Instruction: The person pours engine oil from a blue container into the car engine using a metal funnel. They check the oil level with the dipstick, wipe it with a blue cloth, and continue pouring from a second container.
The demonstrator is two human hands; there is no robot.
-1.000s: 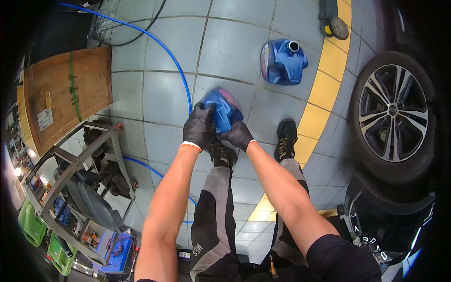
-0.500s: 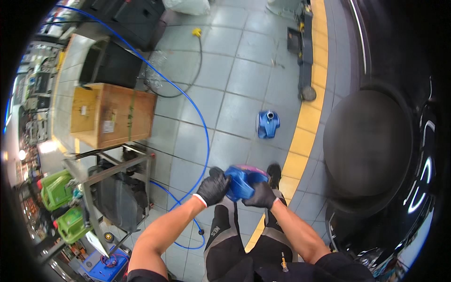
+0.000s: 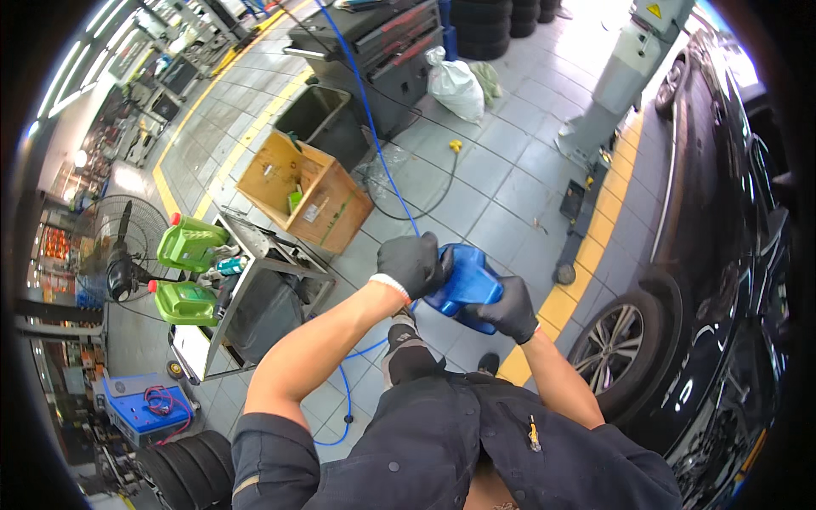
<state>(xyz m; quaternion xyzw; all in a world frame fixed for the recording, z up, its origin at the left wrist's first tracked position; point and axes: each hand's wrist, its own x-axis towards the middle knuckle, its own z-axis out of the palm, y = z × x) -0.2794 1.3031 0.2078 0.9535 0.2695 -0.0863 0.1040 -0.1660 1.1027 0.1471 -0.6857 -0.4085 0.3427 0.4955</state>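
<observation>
A blue plastic jug [image 3: 469, 279] is held up in front of my body, tilted, above the tiled floor. My left hand [image 3: 414, 265], in a black glove, is closed on its left end. My right hand [image 3: 508, 310], gloved the same way, grips its right side. The palms and parts of the fingers hide the jug's ends, and I cannot make out its cap or opening. Just beyond my left hand a blue hose [image 3: 365, 93] comes down and passes out of sight behind it.
At my left, a metal cart [image 3: 293, 259] carries two green jugs [image 3: 191, 244]; an open wooden box [image 3: 327, 208] stands beyond. A black car [image 3: 705, 187] with its wheel [image 3: 614, 344] fills the right side. A lift post [image 3: 608, 93] rises ahead.
The view has tilted up and turned, bringing more of the workshop and car into sight. The jug has turned in my hands, both still on it. Another blue jug on the floor no longer shows.
</observation>
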